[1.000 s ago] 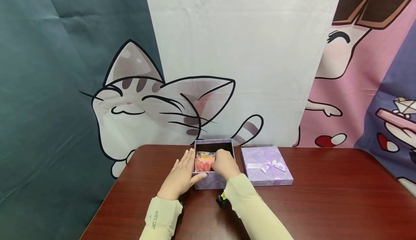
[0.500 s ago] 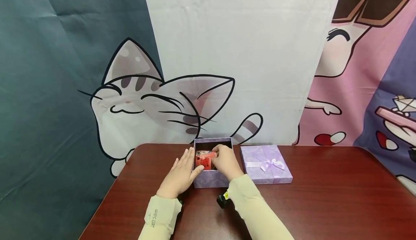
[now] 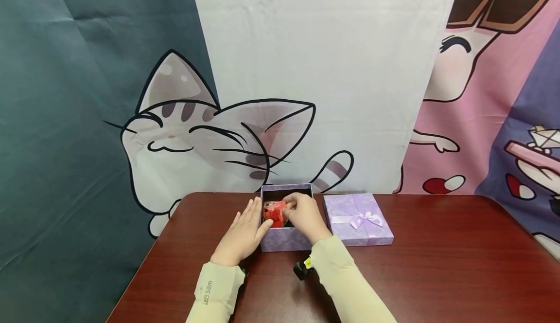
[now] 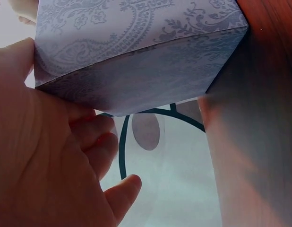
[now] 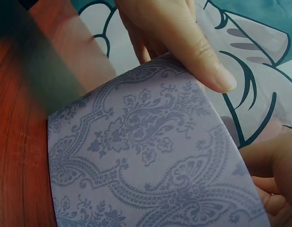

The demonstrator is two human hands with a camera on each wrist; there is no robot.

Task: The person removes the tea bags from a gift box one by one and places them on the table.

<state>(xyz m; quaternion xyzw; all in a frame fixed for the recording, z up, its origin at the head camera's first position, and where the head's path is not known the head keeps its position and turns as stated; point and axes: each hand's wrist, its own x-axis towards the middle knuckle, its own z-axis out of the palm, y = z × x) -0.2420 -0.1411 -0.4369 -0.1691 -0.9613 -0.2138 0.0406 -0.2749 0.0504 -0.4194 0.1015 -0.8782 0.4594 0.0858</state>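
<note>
A lidless purple patterned box (image 3: 285,240) stands on the table. My left hand (image 3: 239,238) lies along its left side with fingers straight and thumb over the front rim. In the left wrist view, that hand (image 4: 47,161) touches the box wall (image 4: 136,52) with loosely spread fingers. Inside the box my right hand (image 3: 307,220) pinches a shiny red packet (image 3: 274,213) between thumb and fingers. The packet's contents cannot be read. From the right wrist, the front wall (image 5: 136,156) hides the packet, and only part of my right hand (image 5: 278,175) shows beyond the rim.
The purple lid (image 3: 345,208) with a ribbon bow (image 3: 366,221) lies flat just right of the box. Both sit near the back edge of the brown table (image 3: 446,245). Behind hangs a cartoon-printed cloth (image 3: 350,80).
My right hand has risen slightly from deep in the box and its grip now shows. The red packet has tilted up with it. The left hand stays against the box.
</note>
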